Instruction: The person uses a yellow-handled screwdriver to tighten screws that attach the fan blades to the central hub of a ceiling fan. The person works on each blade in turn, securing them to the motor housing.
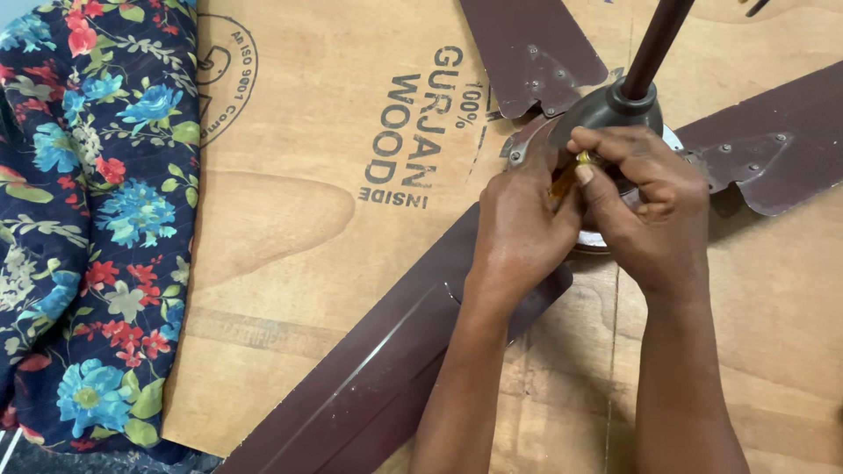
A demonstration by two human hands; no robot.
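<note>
While plywood sheet (334,263) bore the brown ceiling fan (615,114) | hub lay just beyond both hands, downrod slanting away | left hand (518,228) closed at hub | right hand (645,206) pinched small yellow part (583,158).
</note>
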